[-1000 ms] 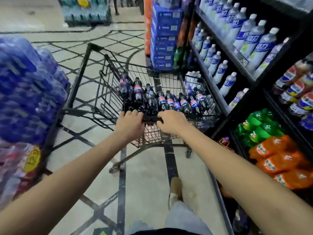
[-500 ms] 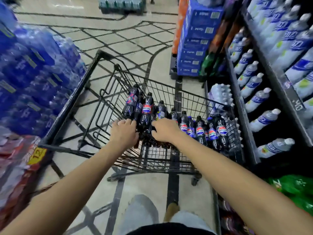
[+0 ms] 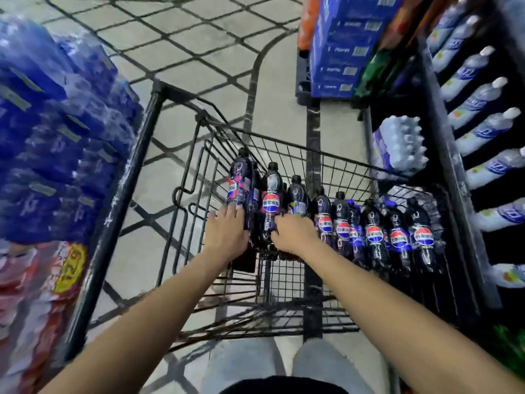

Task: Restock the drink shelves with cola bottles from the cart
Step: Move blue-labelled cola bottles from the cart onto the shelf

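Observation:
Several dark cola bottles (image 3: 375, 234) with red, white and blue labels stand in a row in the black wire cart (image 3: 284, 150). My left hand (image 3: 227, 231) reaches into the basket, its fingers lying against the lower part of the leftmost bottle (image 3: 240, 180). Just to its right, my right hand (image 3: 294, 233) curls its fingers round the lower body of the second bottle (image 3: 271, 194). Both bottles stand upright among the others.
Dark drink shelves (image 3: 443, 132) on the right hold rows of white-capped bottles (image 3: 483, 129). A shrink-wrapped water pack (image 3: 400, 146) and blue boxes (image 3: 341, 46) stand ahead on the right. Stacked blue wrapped packs (image 3: 56, 123) crowd the left. Tiled floor lies ahead.
Both hands have left the cart handle and moved forward into the basket onto the bottles. My view has tilted down and closer to the cart.

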A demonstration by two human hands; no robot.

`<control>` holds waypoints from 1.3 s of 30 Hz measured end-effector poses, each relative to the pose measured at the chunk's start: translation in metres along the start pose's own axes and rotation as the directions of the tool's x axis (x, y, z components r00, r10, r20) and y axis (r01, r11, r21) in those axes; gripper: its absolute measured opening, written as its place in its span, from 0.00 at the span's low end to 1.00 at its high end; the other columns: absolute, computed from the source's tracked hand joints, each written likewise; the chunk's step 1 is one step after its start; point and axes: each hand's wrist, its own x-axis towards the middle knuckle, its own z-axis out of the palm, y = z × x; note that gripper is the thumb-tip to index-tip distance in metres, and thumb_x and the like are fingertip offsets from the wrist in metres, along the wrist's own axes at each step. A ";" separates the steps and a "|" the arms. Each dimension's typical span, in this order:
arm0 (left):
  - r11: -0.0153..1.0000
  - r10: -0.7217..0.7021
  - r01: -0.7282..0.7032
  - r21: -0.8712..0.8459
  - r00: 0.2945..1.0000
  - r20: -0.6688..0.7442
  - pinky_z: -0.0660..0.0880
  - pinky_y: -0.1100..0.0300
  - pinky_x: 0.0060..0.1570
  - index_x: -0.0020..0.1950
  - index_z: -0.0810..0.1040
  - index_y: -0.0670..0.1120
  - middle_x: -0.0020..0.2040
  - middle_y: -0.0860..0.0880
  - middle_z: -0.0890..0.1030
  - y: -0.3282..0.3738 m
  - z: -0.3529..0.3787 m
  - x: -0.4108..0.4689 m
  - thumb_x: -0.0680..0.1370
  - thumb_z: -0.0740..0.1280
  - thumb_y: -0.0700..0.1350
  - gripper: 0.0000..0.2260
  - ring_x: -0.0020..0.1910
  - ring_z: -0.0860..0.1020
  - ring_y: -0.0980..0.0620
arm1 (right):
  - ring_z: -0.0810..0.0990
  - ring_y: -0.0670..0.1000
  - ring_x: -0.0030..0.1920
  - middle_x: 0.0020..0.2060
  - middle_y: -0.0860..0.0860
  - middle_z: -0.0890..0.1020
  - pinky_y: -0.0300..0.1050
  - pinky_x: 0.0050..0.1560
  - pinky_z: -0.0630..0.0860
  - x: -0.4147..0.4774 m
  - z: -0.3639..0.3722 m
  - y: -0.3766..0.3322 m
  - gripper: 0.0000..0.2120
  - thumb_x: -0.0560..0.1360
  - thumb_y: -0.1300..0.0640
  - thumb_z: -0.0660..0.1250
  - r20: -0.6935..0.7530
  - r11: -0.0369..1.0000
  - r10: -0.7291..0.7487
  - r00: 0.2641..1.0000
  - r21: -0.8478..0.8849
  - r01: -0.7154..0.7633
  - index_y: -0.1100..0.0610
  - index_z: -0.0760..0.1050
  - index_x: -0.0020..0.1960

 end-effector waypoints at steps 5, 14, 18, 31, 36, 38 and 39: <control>0.989 -0.070 0.064 -0.132 0.996 -0.045 0.60 0.49 0.70 0.74 0.58 0.43 0.74 0.43 0.63 -0.024 0.010 0.025 0.79 0.61 0.54 0.28 0.72 0.64 0.44 | 0.73 0.60 0.62 0.64 0.59 0.71 0.53 0.53 0.74 0.044 0.019 -0.009 0.27 0.80 0.47 0.59 -0.009 0.956 0.194 0.981 0.226 -0.187 0.62 0.60 0.72; 0.797 -0.255 0.274 -0.538 0.961 0.110 0.69 0.48 0.58 0.73 0.58 0.37 0.64 0.37 0.72 -0.009 0.017 0.075 0.78 0.66 0.50 0.30 0.62 0.73 0.38 | 0.76 0.59 0.59 0.61 0.58 0.74 0.50 0.50 0.72 0.093 0.055 -0.005 0.33 0.73 0.40 0.68 0.115 0.634 0.474 0.873 0.644 -0.429 0.62 0.64 0.67; 0.663 -0.283 0.367 -0.652 0.930 0.236 0.71 0.49 0.58 0.73 0.56 0.36 0.64 0.36 0.72 -0.014 0.021 0.091 0.76 0.70 0.48 0.34 0.62 0.73 0.38 | 0.77 0.58 0.55 0.57 0.57 0.75 0.53 0.53 0.76 0.103 0.061 -0.002 0.33 0.70 0.43 0.73 0.154 0.549 0.487 0.859 0.711 -0.439 0.62 0.66 0.63; 0.358 -0.275 0.466 -0.809 0.881 0.386 0.76 0.50 0.55 0.63 0.60 0.42 0.41 0.52 0.73 -0.009 0.030 0.103 0.72 0.73 0.45 0.27 0.48 0.78 0.45 | 0.77 0.52 0.56 0.57 0.54 0.79 0.45 0.57 0.73 0.086 0.063 0.019 0.25 0.71 0.58 0.75 0.326 0.113 0.375 0.868 0.913 -0.392 0.58 0.70 0.65; 0.381 -0.124 0.304 -0.873 0.953 0.277 0.78 0.54 0.48 0.64 0.64 0.47 0.46 0.50 0.79 0.009 0.029 0.080 0.70 0.74 0.44 0.28 0.44 0.80 0.48 | 0.77 0.43 0.47 0.50 0.47 0.80 0.33 0.42 0.69 0.047 0.054 0.035 0.19 0.71 0.59 0.75 0.291 0.010 0.371 0.882 0.948 -0.317 0.53 0.73 0.58; 0.371 -0.041 0.228 -0.900 0.972 0.230 0.77 0.58 0.46 0.61 0.65 0.50 0.45 0.52 0.81 0.024 0.027 0.071 0.69 0.74 0.44 0.26 0.43 0.81 0.52 | 0.78 0.44 0.47 0.49 0.47 0.80 0.36 0.46 0.70 0.025 0.052 0.043 0.19 0.71 0.59 0.75 0.271 -0.032 0.400 0.876 0.959 -0.282 0.51 0.72 0.58; 0.366 -0.006 0.206 -0.908 0.976 0.219 0.77 0.59 0.46 0.60 0.66 0.50 0.45 0.53 0.81 0.033 0.024 0.067 0.69 0.74 0.45 0.25 0.42 0.81 0.54 | 0.78 0.44 0.48 0.49 0.47 0.80 0.38 0.48 0.71 0.013 0.051 0.047 0.20 0.71 0.58 0.75 0.267 -0.055 0.418 0.868 0.962 -0.269 0.51 0.73 0.59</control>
